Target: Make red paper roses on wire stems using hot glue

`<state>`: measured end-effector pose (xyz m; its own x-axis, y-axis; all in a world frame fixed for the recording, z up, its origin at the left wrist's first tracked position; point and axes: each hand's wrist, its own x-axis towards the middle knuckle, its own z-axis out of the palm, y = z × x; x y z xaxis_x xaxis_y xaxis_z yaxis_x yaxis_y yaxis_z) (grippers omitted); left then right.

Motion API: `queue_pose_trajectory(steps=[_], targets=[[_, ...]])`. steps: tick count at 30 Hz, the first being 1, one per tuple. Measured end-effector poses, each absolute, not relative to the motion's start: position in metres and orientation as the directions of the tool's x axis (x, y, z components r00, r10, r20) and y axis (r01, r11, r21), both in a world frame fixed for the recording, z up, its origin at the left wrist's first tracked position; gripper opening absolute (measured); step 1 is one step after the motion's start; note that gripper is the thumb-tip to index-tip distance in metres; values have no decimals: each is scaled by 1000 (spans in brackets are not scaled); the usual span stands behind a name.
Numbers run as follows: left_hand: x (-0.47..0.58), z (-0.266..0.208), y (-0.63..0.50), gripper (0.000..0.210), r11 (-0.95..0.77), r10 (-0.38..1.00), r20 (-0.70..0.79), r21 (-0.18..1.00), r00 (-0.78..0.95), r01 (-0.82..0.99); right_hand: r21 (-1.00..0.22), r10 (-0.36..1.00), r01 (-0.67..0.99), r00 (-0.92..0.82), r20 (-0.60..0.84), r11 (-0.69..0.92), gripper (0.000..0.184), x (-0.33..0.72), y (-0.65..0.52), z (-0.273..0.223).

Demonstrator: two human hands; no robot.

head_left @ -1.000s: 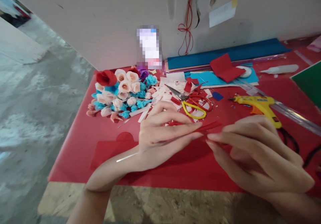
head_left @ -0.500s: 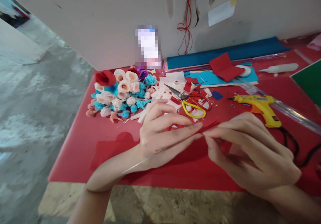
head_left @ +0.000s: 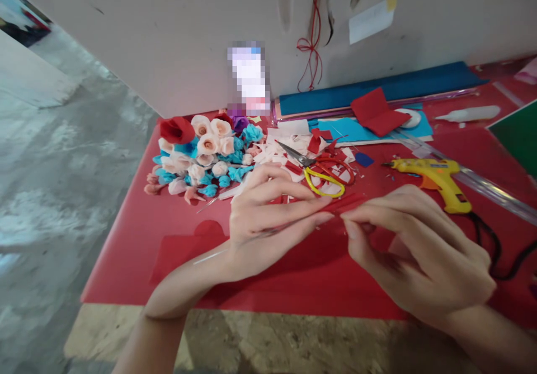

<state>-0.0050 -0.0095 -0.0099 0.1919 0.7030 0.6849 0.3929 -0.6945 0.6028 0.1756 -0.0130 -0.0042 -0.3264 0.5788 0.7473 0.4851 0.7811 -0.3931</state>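
Clearly seen in the head view, both bare hands are above the red tabletop [head_left: 126, 262], near its front edge. The left hand [head_left: 268, 223] pinches a thin stick [head_left: 212, 256], its fingers nearly closed; one end of the stick crosses the wrist, and a narrow piece of red paper [head_left: 349, 202] lies at the fingertips, between the two hands. The right hand [head_left: 423, 251] is curled just beside it, thumb and first finger almost meeting; whether they have hold of the paper cannot be told. Beyond the left hand, scissors [head_left: 321, 173] with one yellow and one red handle rest on white and red paper scraps [head_left: 274, 150]. To their left sits a heap of paper flowers [head_left: 210, 145] in white, blue, red, pink and purple. A yellow glue gun [head_left: 436, 170] lies behind the right hand, its black cord [head_left: 486, 231] trailing past the knuckles. Farther back are a white bottle [head_left: 474, 114], a folded red sheet [head_left: 375, 114] over light blue paper [head_left: 342, 131], and a dark blue length of paper [head_left: 373, 90] along the wall [head_left: 188, 38]. Flat red paper [head_left: 180, 254] lies near the left forearm.
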Motion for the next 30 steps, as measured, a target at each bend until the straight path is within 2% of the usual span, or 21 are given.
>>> queue_pose_trajectory(steps=[5, 7, 10, 12, 14, 18, 21, 22, 24, 26, 27, 30], targets=[[-9, -12, -2, 29, -659, 727, 679, 650, 99, 379, -410, 692, 590, -397, 603, 695, 7, 174, -4, -19], [-12, -14, 2, 28, -618, 757, 652, 690, 47, 376, -507, 749, 556, -419, 514, 659, 10, 175, 4, -26], [-15, -16, 6, 25, -581, 787, 617, 736, 9, 347, -717, 828, 455, -463, 317, 529, 18, 177, 15, -30], [-16, -17, 7, 21, -560, 807, 591, 763, 3, 321, -784, 850, 432, -477, 221, 446, 20, 178, 19, -31], [-16, -17, 8, 18, -539, 827, 562, 792, 3, 285, -766, 854, 453, -465, 233, 455, 18, 179, 20, -33], [-16, -18, 11, 18, -531, 840, 542, 824, -4, 196, -630, 854, 584, -423, 303, 512, 11, 180, 22, -40], [-16, -19, 13, 18, -524, 846, 533, 836, -16, 161, -569, 882, 674, -374, 287, 471, 38, 181, 27, -45], [-16, -19, 13, 18, -518, 850, 527, 840, -17, 161, -558, 887, 690, -375, 271, 462, 35, 181, 28, -47], [-15, -19, 13, 18, -510, 855, 518, 844, -12, 166, -557, 882, 687, -413, 228, 466, 11, 181, 30, -48], [-15, -20, 13, 18, -497, 864, 503, 853, 3, 156, -572, 867, 665, -459, 192, 479, 32, 181, 31, -47], [-15, -20, 12, 17, -488, 871, 491, 862, 12, 140, -582, 864, 657, -469, 183, 480, 34, 181, 30, -47], [-14, -20, 11, 12, -434, 901, 433, 899, 38, 54, -608, 875, 645, -440, 200, 463, 9, 182, 27, -43]])
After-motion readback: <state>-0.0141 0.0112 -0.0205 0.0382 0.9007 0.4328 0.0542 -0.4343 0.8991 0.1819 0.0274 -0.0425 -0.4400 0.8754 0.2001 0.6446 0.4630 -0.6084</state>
